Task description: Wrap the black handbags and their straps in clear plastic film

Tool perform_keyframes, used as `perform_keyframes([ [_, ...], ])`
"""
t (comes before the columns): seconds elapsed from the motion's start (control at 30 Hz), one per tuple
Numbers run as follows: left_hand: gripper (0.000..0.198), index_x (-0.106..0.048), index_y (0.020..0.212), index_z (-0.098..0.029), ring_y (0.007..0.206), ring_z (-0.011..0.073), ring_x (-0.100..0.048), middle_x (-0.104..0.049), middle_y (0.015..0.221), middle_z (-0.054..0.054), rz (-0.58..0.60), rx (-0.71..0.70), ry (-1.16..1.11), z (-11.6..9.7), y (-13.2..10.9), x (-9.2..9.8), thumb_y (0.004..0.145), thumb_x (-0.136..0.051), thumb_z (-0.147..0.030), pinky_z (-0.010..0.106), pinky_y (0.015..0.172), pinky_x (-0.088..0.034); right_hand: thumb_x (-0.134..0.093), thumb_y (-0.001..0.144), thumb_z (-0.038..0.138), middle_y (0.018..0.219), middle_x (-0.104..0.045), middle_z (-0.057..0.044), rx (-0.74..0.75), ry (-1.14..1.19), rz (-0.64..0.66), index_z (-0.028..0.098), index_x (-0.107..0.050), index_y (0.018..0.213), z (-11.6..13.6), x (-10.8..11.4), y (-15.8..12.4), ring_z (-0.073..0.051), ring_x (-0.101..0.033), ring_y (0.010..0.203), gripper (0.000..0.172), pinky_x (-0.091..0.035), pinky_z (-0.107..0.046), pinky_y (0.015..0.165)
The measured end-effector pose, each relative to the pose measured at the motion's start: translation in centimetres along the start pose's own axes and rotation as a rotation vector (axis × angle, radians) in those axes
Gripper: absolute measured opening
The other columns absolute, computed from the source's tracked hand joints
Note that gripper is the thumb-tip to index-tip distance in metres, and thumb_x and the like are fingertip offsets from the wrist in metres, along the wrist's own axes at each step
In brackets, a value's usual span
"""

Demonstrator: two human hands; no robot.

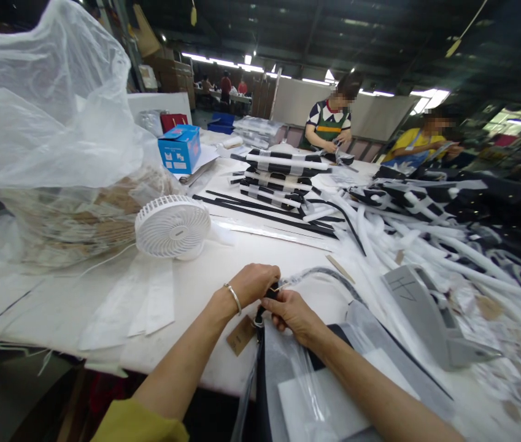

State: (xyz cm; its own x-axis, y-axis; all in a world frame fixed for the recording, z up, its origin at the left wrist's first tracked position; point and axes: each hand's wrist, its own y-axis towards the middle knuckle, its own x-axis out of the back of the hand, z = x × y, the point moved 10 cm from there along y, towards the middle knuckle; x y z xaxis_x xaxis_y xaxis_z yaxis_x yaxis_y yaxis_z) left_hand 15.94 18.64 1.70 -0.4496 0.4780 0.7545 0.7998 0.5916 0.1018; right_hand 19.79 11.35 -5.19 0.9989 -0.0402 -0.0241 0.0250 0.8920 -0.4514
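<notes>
A black and grey bag (283, 368) lies at the table's front edge before me, with clear plastic and a white sheet over it. Its handle (334, 275), which looks wrapped in clear film, arches beyond my hands. My left hand (256, 283), bracelet at the wrist, is closed on a small black strap piece (272, 291) at the bag's upper corner. From the other side my right hand (293, 314) pinches the same piece, its fingers curled. A brown paper tag (240, 335) hangs just below, near a metal ring. The fingertips partly hide the strap piece.
A white fan (172, 227) stands at the left beside a big clear plastic bag (48, 110). Black straps (269, 215) and stacked wrapped bundles (283, 162) lie ahead. A grey tape dispenser (426, 313) and white tubes (380, 245) are at right. Two co-workers (329, 126) work across the table.
</notes>
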Motion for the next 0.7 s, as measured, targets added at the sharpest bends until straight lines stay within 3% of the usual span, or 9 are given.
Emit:
perform_keyframes([
  [0.13,0.008,-0.058,0.086,-0.019,0.076,0.0252,-0.065,-0.067,0.083,0.008,0.036,0.017,0.151,0.0,-0.3,0.0,0.081,-0.054,-0.015,0.034,0.074,-0.048,-0.070,0.066,0.038,0.053,-0.055,0.004,0.032,0.021,0.000,0.014,-0.060,0.070,0.5,0.3,-0.5,-0.005,-0.042,0.040,0.026,-0.029,-0.018,0.037],
  [0.27,0.013,-0.054,0.096,-0.018,0.075,0.0264,-0.066,-0.066,0.084,0.011,0.044,0.062,0.235,0.4,-2.1,-0.3,0.089,-0.043,-0.017,0.035,0.071,-0.048,-0.069,0.068,0.030,0.069,-0.065,0.000,0.031,0.123,-0.059,0.013,-0.062,0.089,0.8,1.6,-0.6,-0.005,-0.046,0.044,0.028,-0.032,-0.016,0.039],
  [0.47,0.016,-0.052,0.096,-0.018,0.073,0.0261,-0.066,-0.066,0.078,0.008,0.018,0.155,0.240,0.3,-3.9,-2.1,0.093,-0.038,-0.027,0.033,0.067,-0.046,-0.072,0.069,0.028,0.063,-0.062,0.002,0.064,0.201,-0.143,0.014,-0.057,0.096,1.1,3.6,-0.4,-0.007,-0.052,0.047,0.034,-0.038,-0.016,0.041],
  [0.6,0.014,-0.051,0.093,-0.020,0.076,0.0231,-0.065,-0.065,0.081,0.006,-0.035,0.197,0.160,0.3,-4.6,-2.4,0.092,-0.037,-0.023,0.031,0.070,-0.045,-0.075,0.069,0.034,0.074,-0.069,-0.003,0.051,0.104,-0.038,0.014,-0.058,0.099,1.2,4.0,-0.3,-0.013,-0.064,0.059,0.040,-0.048,-0.020,0.047],
  [0.7,0.017,-0.050,0.096,-0.020,0.079,0.0182,-0.064,-0.065,0.086,0.004,-0.071,0.208,0.056,0.4,-5.3,-2.3,0.093,-0.034,-0.023,0.027,0.071,-0.046,-0.067,0.075,0.031,0.081,-0.071,-0.005,0.090,-0.183,-0.022,0.014,-0.063,0.094,1.6,4.6,-0.3,-0.017,-0.069,0.068,0.026,-0.054,-0.025,0.056],
])
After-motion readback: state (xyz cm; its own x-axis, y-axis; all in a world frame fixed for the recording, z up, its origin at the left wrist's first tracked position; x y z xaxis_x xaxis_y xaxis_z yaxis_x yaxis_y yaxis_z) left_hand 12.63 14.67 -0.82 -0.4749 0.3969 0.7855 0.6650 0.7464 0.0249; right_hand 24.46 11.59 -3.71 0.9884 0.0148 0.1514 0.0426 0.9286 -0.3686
